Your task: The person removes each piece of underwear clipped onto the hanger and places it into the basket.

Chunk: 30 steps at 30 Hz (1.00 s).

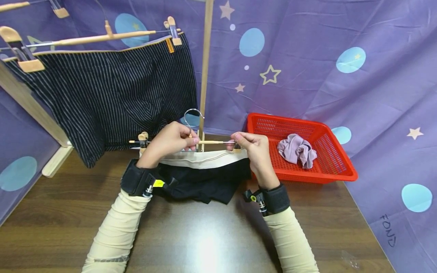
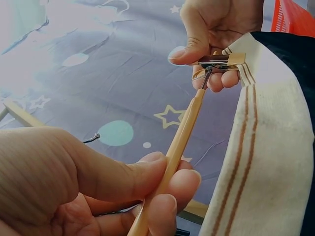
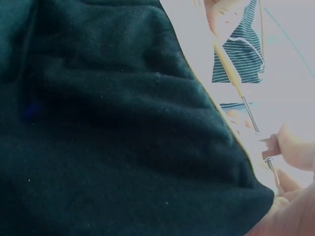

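Observation:
In the head view my left hand [image 1: 170, 141] pinches the wooden bar of a clip hanger [image 1: 212, 142] near its metal hook [image 1: 193, 110]. My right hand [image 1: 255, 149] is at the bar's right end. The left wrist view shows its thumb and fingers gripping a clip [image 2: 221, 60] at the edge of a cream waistband [image 2: 268, 147]. That waistband belongs to black shorts [image 1: 201, 182], which hang below the bar against the table. A second clip [image 1: 143, 139] stands at the bar's left end; my left hand partly hides that side. The right wrist view is mostly filled by black cloth [image 3: 113, 113].
Striped dark shorts [image 1: 119, 87] hang from another clip hanger [image 1: 133, 35] at the left. A wooden post [image 1: 205, 57] rises behind my hands. On the right, a red basket [image 1: 341, 159] holds a crumpled mauve cloth [image 1: 297, 149]. Everything stands around a brown wooden table [image 1: 191, 231].

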Each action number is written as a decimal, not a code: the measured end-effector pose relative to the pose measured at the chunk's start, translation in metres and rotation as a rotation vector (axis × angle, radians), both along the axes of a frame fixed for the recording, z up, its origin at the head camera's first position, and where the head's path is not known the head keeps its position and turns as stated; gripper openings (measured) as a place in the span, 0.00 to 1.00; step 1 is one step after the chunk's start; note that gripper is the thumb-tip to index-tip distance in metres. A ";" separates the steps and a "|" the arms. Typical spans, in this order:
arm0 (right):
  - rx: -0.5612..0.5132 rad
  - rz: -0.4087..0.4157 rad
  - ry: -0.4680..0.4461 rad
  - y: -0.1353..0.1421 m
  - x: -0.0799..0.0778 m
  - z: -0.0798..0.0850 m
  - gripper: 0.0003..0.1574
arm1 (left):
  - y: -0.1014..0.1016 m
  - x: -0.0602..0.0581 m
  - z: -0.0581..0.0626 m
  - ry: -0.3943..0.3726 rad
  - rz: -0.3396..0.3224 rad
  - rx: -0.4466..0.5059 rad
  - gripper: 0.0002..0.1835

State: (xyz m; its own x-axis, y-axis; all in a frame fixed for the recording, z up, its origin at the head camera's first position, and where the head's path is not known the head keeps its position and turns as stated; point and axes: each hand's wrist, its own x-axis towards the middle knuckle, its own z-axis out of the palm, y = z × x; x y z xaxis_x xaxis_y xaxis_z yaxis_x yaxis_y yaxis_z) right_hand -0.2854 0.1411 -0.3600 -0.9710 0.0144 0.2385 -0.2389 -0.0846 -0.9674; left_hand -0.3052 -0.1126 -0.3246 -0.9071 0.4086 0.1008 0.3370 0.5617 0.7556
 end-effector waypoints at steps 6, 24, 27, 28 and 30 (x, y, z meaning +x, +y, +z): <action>-0.018 -0.017 -0.006 0.003 0.000 0.002 0.18 | 0.003 0.001 0.000 0.001 -0.004 0.004 0.08; -0.071 -0.039 0.022 0.003 0.002 0.006 0.16 | 0.009 0.006 0.003 0.023 0.024 0.010 0.07; -0.072 -0.043 0.029 0.003 0.002 0.007 0.15 | 0.010 0.007 0.004 0.034 0.026 0.011 0.08; -0.073 -0.043 0.033 0.002 0.002 0.007 0.15 | 0.010 0.007 0.004 0.038 0.026 0.011 0.08; -0.074 -0.045 0.048 0.002 0.002 0.007 0.15 | 0.010 0.008 0.005 0.048 0.026 0.010 0.08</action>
State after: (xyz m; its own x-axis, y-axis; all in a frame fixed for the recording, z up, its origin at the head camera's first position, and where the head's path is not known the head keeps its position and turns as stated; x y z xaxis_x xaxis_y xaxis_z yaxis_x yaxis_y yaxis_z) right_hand -0.2836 0.1433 -0.3532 -0.9565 0.0769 0.2815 -0.2900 -0.1433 -0.9462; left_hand -0.2972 -0.1026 -0.3195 -0.9116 0.3834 0.1484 0.3582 0.5636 0.7443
